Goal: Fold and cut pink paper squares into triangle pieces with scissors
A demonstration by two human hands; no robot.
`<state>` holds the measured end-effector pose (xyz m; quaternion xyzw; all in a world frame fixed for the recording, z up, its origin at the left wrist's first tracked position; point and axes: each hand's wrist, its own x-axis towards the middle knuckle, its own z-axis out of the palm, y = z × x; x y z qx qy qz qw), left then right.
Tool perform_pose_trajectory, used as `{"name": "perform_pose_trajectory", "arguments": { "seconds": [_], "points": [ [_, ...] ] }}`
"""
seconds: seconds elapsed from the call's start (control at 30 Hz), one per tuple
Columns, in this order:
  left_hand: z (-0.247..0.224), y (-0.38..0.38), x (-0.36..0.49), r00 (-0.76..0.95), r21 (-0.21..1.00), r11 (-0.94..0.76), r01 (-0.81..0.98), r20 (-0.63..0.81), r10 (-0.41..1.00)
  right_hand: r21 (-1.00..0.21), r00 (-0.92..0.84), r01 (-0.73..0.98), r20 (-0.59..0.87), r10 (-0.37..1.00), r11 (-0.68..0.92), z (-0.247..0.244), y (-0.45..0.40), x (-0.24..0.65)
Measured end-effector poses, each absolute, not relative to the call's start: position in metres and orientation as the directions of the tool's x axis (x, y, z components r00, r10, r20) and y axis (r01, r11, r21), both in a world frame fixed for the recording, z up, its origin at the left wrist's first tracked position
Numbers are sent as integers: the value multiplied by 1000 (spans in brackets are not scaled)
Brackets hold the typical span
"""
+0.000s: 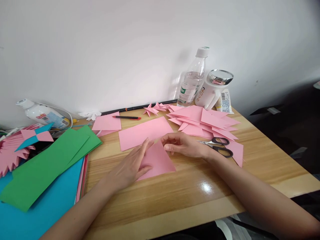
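Observation:
A sheet of pink paper lies on the table in front of me, its far edge raised between my hands. My left hand rests along its left side, fingers stretched out and thumb apart on the sheet. At the far right edge, the curled fingers and thumb of my right hand close on the paper; the fingertips are partly hidden. Just beyond is a pink paper strip. Black-handled scissors lie right of my right hand, by a pile of folded pink paper pieces.
A water bottle and a white mug stand near the wall. A black and red pen lies on a pink square. Green sheets and blue paper are stacked at left. Small pink stars sit at the back.

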<state>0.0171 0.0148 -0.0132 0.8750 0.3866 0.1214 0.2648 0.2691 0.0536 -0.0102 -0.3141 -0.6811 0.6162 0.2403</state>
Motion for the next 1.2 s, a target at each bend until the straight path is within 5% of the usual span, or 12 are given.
{"name": "perform_pose_trajectory", "arguments": {
  "seconds": [0.17, 0.4, 0.73, 1.0, 1.2],
  "points": [
    [-12, 17, 12, 684, 499, -577, 647, -45, 728, -997, -710, 77, -41, 703, 20, -9, 54, 270],
    [-12, 16, 16, 741, 385, -697, 605, 50, 670, -974, -784, 113, 35, 620, 198, -8, 52, 269],
    [-1, 16, 24, 849, 212, -847, 488, 108, 517, -941, -785, 276, -101, 611, 198, -8, 53, 270],
    [-16, 14, 24, 807, 402, -824, 399, 273, 524, -917, -737, 330, -102, 668, 225, -11, 50, 265],
    [-16, 13, 30, 766, 521, -741, 424, 230, 600, -919, -741, 297, -50, 670, 260, -16, 49, 262]
  ]
}}
